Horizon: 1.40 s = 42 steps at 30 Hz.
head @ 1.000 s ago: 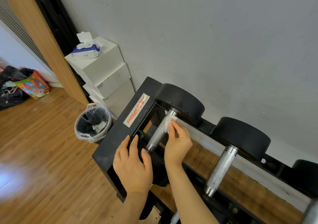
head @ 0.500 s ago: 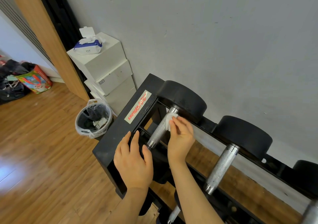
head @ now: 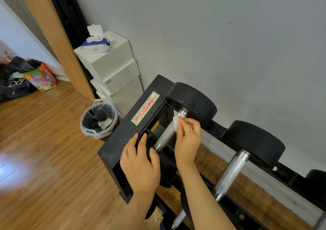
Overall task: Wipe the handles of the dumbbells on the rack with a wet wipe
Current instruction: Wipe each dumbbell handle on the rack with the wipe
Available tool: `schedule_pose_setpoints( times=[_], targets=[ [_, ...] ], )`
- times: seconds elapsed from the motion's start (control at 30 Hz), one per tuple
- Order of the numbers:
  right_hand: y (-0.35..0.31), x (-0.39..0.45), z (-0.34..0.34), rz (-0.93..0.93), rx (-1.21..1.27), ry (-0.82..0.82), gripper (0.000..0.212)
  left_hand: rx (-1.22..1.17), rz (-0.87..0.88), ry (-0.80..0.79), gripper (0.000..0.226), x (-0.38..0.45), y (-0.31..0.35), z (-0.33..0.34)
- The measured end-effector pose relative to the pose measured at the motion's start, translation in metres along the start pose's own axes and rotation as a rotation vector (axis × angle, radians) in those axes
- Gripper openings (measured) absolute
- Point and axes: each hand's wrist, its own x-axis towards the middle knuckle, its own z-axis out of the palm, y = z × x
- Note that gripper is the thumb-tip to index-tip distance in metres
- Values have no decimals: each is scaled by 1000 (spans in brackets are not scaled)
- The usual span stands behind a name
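Early in the job, by the look of it. Right hand (head: 187, 136) pinching the wipe (head: 177, 122) against the far end of the first handle (head: 168, 134), close under the black head (head: 192, 102). Left hand (head: 140, 162) flat, fingers straight, resting on the rack (head: 121, 138). Second handle (head: 231, 175) untouched as yet; more dumbbells past the right edge, barely visible. Tight room around the handle: rails below, rack end plate just left, head above. Open stretch only downward along the knurled bar.
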Motion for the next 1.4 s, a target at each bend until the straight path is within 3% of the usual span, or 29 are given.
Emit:
schedule_pose_setpoints(
  times=[0.13, 0.23, 0.4, 0.67, 0.87, 1.17, 1.4],
  targets=[
    [0, -12, 1, 4, -17, 14, 36, -8, -1, 2, 49, 0, 0, 1],
    [2, -3, 3, 112, 53, 42, 22, -9, -2, -4, 49, 0, 1, 0],
    [0, -8, 3, 188, 94, 57, 21, -9, 1, 4, 48, 0, 0, 1],
    [3, -4, 1, 144, 83, 22, 20, -12, 3, 8, 47, -1, 0, 1],
    [4, -14, 0, -44, -59, -52, 21, -13, 4, 2, 48, 1, 0, 1],
    [2, -6, -4, -80, -72, -35, 40, -6, 6, -6, 47, 1, -3, 1],
    [2, 7, -2, -86, -109, -65, 24, -13, 2, 0, 48, 0, 0, 0]
  ],
)
